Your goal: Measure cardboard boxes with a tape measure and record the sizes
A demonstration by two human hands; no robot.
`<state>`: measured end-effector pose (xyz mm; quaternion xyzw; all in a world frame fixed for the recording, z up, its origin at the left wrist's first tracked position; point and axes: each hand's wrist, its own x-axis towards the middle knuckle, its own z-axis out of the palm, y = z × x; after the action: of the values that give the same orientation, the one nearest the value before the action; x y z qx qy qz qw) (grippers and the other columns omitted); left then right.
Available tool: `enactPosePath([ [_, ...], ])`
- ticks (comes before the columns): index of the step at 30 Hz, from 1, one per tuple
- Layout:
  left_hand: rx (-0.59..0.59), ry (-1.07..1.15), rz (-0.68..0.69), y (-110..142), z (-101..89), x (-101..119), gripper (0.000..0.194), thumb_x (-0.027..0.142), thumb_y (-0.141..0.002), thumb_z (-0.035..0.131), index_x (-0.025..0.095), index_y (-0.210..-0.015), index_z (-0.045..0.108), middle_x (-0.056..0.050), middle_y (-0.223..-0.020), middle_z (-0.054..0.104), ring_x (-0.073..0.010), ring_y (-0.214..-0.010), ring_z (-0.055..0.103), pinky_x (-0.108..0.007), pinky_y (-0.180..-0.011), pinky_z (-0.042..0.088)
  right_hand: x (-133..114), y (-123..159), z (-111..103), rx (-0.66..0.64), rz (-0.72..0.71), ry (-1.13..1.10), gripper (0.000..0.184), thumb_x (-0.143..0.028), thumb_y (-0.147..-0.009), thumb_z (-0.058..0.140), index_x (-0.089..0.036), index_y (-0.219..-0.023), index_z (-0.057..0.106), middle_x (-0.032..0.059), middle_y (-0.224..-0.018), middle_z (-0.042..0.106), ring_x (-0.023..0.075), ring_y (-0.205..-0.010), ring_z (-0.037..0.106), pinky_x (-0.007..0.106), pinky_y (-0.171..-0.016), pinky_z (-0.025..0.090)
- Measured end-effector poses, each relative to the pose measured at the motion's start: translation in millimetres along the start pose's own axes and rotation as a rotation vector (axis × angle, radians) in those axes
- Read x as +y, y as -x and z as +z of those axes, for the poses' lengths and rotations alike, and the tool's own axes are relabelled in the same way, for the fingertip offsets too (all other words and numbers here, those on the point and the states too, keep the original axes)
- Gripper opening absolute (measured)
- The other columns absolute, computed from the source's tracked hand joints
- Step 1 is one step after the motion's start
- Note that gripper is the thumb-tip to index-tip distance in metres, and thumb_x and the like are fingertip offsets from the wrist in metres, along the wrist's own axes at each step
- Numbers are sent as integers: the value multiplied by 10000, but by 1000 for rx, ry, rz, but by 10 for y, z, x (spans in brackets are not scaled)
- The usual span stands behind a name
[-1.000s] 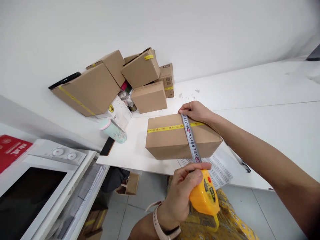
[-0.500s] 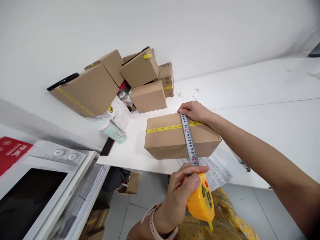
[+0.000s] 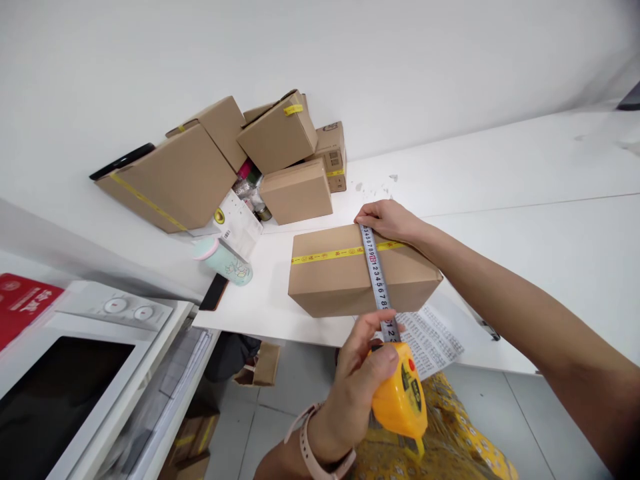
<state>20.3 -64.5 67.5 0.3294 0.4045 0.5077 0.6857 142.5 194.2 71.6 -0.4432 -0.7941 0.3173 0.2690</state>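
A closed cardboard box (image 3: 330,280) with yellow printed tape along its top lies on the white table in front of me. My left hand (image 3: 356,377), wearing a pink wristband, is closed around the yellow case of a tape measure (image 3: 404,397), just off the near side of the box. One left finger stretches across the blade. The metal blade (image 3: 376,270) runs over the box top and past its near edge. At the far edge, my right hand (image 3: 387,219) pinches the blade's end against the box. The fingertips there partly hide the end.
Several cardboard boxes (image 3: 295,193) are stacked by the wall. A mint-green cup (image 3: 233,263) stands left of the box. A printed sheet (image 3: 435,340) sticks out from under the box at the table's front edge. A white microwave (image 3: 95,333) is at lower left.
The left index finger has moved up the blade toward the box, and a little more blade shows by the case. My right hand stays at the far edge.
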Motion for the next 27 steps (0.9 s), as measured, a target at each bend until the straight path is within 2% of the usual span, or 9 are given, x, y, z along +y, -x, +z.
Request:
enactPosePath([
  [4,49,107,22,-127,-4,52,526,406,-798,761,209,-1226,528,-85,-1083,674,-232,-986,650,-349,-887,495,25,-36,9,54,-25,-139,281,-419,-851,639,-157,-777,709,36,-712,688,163,-674,581,289,-660,431],
  [8,49,73,47,-162,-47,152,642,395,-761,796,219,-1272,448,-64,-977,693,-241,-907,681,-352,-800,520,-215,32,-218,211,-165,-390,278,-420,-847,705,-144,-830,732,60,-798,735,167,-728,650,312,-729,516],
  [10,-1,20,90,-121,-73,193,731,380,-742,819,236,-1333,413,-79,-1049,695,-223,-890,676,-333,-776,520,-436,224,-383,290,-282,-410,255,-407,-866,711,-155,-847,745,57,-817,741,171,-766,672,318,-753,543],
  [13,-52,-53,191,-37,-109,213,904,353,-712,853,289,-1447,332,-112,-1283,626,-205,-923,659,-305,-754,521,-734,736,-472,285,-429,-300,184,-366,-897,701,-195,-892,766,36,-860,755,174,-814,696,304,-757,572],
  [17,-137,-49,227,38,-157,122,1122,370,-717,856,346,-1568,124,-126,-1379,578,-213,-935,660,-315,-744,529,-834,1504,-124,182,-657,-77,177,-240,-985,569,-244,-1033,740,28,-951,771,158,-850,719,281,-736,588],
  [20,-193,-55,177,63,-213,-11,1129,420,-747,831,316,-1587,84,-128,-1288,636,-232,-943,665,-349,-785,537,-694,1880,183,235,-734,37,241,-146,-995,504,-222,-1144,678,63,-1050,765,176,-924,722,305,-764,578],
  [23,-129,-190,194,56,-299,-121,1066,428,-729,842,311,-1574,203,-142,-1383,561,-232,-978,651,-334,-787,549,-362,2045,254,376,-523,51,191,-183,-987,535,-236,-1113,668,52,-991,765,183,-859,720,304,-725,558],
  [26,5,-453,314,-20,-394,-153,978,346,-753,821,380,-1553,258,-115,-1554,375,-194,-973,636,-318,-787,566,187,2052,169,662,34,187,177,-357,-963,570,-234,-877,664,40,-823,732,203,-688,678,330,-622,493],
  [27,44,-541,360,-66,-423,-146,953,321,-768,803,391,-1549,264,-105,-1577,341,-193,-991,630,-328,-812,569,393,2035,145,640,243,245,221,-418,-943,579,-227,-855,648,47,-826,728,216,-670,669,339,-601,466],
])
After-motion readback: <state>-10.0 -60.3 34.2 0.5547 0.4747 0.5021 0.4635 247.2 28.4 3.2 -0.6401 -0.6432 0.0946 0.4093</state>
